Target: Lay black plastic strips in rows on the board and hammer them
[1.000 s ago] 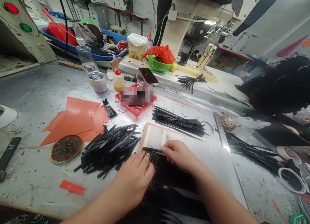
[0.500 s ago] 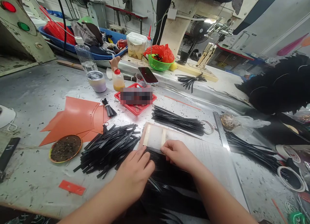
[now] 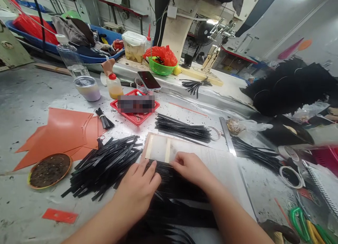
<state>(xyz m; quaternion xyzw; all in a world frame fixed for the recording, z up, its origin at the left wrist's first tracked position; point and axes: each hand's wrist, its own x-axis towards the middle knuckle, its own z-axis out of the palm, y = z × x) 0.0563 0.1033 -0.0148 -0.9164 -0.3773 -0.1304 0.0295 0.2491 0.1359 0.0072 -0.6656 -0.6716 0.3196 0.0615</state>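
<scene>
My left hand (image 3: pixel 137 189) lies flat with its fingers stretched out, pressing on a row of thin black strips (image 3: pixel 163 171) laid side by side on a pale board (image 3: pixel 158 148). My right hand (image 3: pixel 191 168) rests beside it with its fingers curled, the fingertips pinched on the top edge of the same strips. A loose pile of short black strips (image 3: pixel 105 163) lies just left of my left hand. Beyond the board is a bundle of long black strips (image 3: pixel 182 128).
Orange sheets (image 3: pixel 60 131) and a round dish (image 3: pixel 49 170) lie to the left. A red basket (image 3: pixel 135 108), a bottle (image 3: pixel 114 86), a cup (image 3: pixel 87 87) and a phone (image 3: pixel 149 80) stand behind. A metal ruler (image 3: pixel 228 138), tape rolls (image 3: pixel 292 175) and scissors (image 3: pixel 303 221) are on the right.
The camera has swung to the right and a little down, so everything has shifted left in view. Both hands stay on the strips, the left fingers slid slightly forward.
</scene>
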